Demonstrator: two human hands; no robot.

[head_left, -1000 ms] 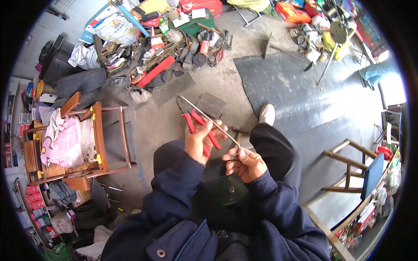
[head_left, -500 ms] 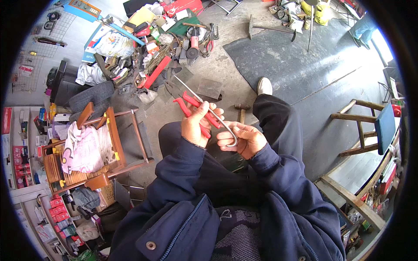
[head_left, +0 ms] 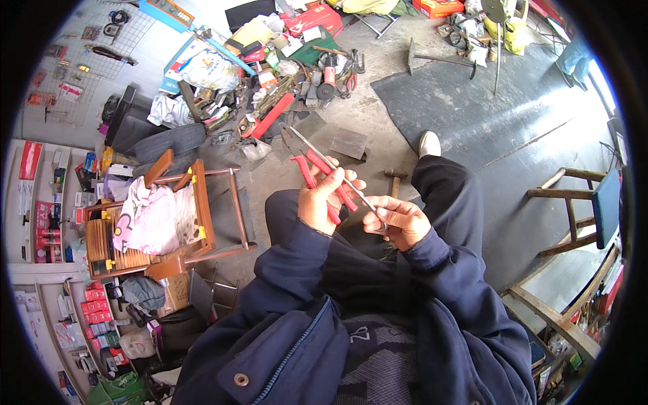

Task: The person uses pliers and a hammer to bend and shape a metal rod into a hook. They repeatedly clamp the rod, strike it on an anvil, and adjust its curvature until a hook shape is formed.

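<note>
"What's over on the left?"

"A wooden chair (head_left: 204,210) with a pink cloth (head_left: 145,217) over it."

"And moving right, to the hands?"

"The left hand (head_left: 321,206) comes first, grasping red-handled pliers (head_left: 307,173). Their handles stand apart, and the dark head points up and away from the person."

"Is that hand gripping the metal rod (head_left: 312,147) too?"

"I can't tell. The rod slants past its fingers, down toward the right hand, in front of the lap."

"What lies on the floor beyond?"

"A flat metal block (head_left: 348,144), just past the pliers."

"And the right hand (head_left: 405,224)?"

"Thumb and fingers pinch the rod's near end, partly hiding it. A hammer (head_left: 395,174) is on the floor beyond."

"Furthest right?"

"A wooden stool with a blue seat (head_left: 607,206), well apart from the hands."
</note>
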